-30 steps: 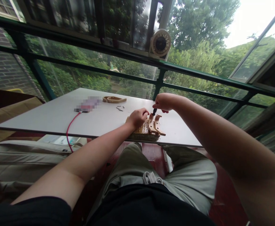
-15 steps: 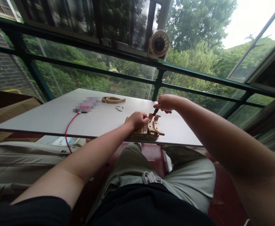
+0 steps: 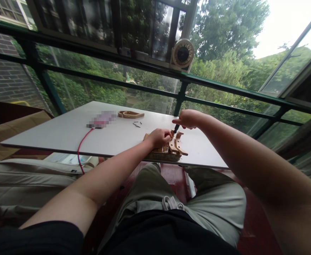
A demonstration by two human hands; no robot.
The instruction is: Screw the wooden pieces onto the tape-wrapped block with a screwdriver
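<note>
Wooden assembly (image 3: 177, 146) under both hands, at near edge of table (image 3: 65, 132).
L hand (image 3: 159, 137) — fingers curled, gripping the wood's top; R hand (image 3: 188, 118) closed round dark screwdriver (image 3: 176, 128), tip just below R fingers, meeting wood beside L fingertips.

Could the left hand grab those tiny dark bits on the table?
Probably yes. The left hand holds the wooden pieces, and the bits lie close by on bare table, nothing between.

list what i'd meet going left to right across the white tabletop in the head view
red cable → blurred item → curved wooden piece → small dark bits → left hand → dark tool → right hand. The wooden pieces under the hands overlap them, so left out.
</note>
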